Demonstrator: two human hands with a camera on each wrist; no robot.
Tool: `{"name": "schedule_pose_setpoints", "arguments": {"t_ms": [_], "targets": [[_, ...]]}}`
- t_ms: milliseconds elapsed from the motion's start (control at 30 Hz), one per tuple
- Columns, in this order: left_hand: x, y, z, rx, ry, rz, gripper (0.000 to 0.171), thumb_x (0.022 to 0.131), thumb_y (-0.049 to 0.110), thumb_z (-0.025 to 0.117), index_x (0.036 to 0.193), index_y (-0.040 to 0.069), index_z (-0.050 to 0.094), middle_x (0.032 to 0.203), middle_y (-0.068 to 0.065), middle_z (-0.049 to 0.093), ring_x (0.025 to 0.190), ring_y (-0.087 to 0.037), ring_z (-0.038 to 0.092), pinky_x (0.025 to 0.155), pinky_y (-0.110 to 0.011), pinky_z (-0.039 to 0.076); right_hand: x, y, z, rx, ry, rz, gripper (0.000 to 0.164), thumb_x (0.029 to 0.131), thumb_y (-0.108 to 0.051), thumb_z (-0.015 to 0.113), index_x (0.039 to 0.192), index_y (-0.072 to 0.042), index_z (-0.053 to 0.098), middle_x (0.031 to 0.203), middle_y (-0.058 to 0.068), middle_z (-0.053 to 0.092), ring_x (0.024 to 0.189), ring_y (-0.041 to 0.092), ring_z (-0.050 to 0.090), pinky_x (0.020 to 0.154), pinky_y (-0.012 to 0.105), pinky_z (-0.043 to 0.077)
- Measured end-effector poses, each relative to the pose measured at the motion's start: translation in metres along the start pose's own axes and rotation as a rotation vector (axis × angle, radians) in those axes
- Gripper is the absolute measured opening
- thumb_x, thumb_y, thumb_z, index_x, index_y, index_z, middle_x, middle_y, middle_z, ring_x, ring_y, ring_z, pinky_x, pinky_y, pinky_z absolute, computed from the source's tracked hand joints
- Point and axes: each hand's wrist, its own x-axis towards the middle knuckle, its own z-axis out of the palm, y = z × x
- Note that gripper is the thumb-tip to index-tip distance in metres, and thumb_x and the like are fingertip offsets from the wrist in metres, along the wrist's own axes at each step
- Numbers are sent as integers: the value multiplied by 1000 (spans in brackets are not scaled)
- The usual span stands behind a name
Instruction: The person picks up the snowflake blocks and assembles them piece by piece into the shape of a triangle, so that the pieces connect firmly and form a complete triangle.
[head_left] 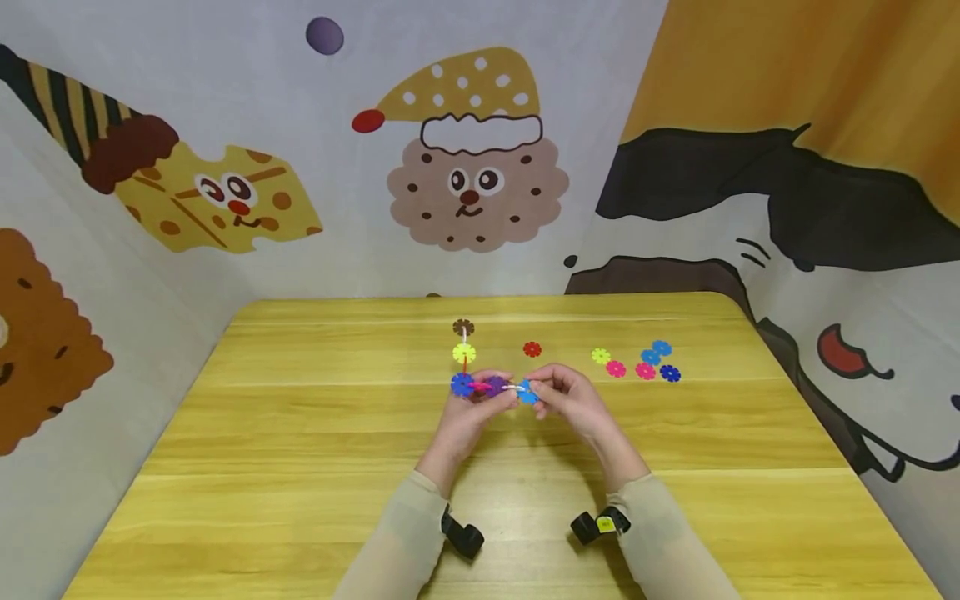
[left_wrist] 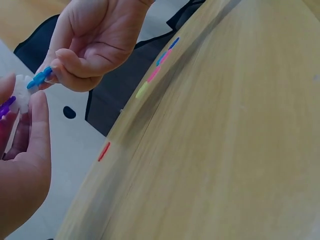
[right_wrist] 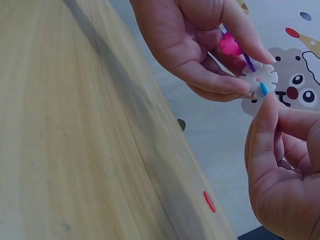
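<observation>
Both hands hold a chain of slotted snowflake discs above the table. My left hand (head_left: 465,421) pinches a white disc (right_wrist: 269,78) between thumb and fingers. In my right hand (head_left: 579,406), a light-blue disc (left_wrist: 40,78) is pinched by its edge, its other side meeting the white disc; how deep the slots engage cannot be told. Beyond the white disc the chain runs left through a purple disc (head_left: 495,386) and a pink disc (right_wrist: 230,46) to a blue disc (head_left: 461,384). From there red, yellow (head_left: 464,353), white and brown discs (head_left: 463,327) extend away.
A loose red disc (head_left: 532,349) lies beyond the hands on the wooden table (head_left: 300,467). To the right are several more: yellow-green (head_left: 601,356), pink (head_left: 616,369), light blue (head_left: 662,348) and dark blue (head_left: 671,373). A cartoon-printed cloth (head_left: 337,267) hangs behind the table.
</observation>
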Motion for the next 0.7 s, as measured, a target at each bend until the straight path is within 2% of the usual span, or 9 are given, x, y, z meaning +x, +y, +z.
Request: {"name": "schedule_pose_setpoints", "arguments": {"t_ms": [100,200,233,400,500,600,700], "targets": [[0,0,0,39,12,4,32,83,-13,70,104,12,72,96,-5,73,87,-18,68,82,-30,56,0,1,0,18,1,-10,26,99,-1,56,117,17,52,90,9,59,71,11,59,64,22,55],[1,0,0,42,18,14,32,82,-12,70,102,13,73,96,-4,73,88,-17,68,82,-29,56,0,1,1,30,4,-22,25,99,0,56,117,18,51,89,8,59,71,11,59,63,22,56],[1,0,0,37,19,18,31,82,-13,70,102,11,73,96,-4,73,87,-17,68,82,-29,56,0,1,1,33,4,-26,25,99,0,56,117,18,51,89,7,59,71,11,59,63,22,56],[1,-1,-1,25,35,54,27,81,-17,68,107,-12,65,95,-3,73,86,-16,68,80,-28,56,-2,3,-4,26,-8,-46,26,99,-2,57,116,17,52,90,6,61,73,12,61,65,23,56],[1,-1,-3,36,57,64,30,80,-19,67,109,-20,59,94,-2,73,86,-14,68,79,-27,56,-5,6,-17,-22,6,-67,27,99,-1,57,117,19,51,89,5,62,75,12,62,66,24,57],[1,0,-5,50,76,59,29,79,-19,68,107,-18,61,94,-1,72,86,-13,67,79,-26,55,-9,8,-35,-115,61,-72,29,99,-1,57,118,19,51,89,6,63,76,12,61,66,24,56],[1,1,-6,58,82,54,27,79,-17,70,105,-14,64,94,-1,72,86,-13,66,79,-26,55,-15,10,-57,-235,137,-48,30,99,-4,58,119,17,54,93,14,64,79,14,62,68,26,57]]}}
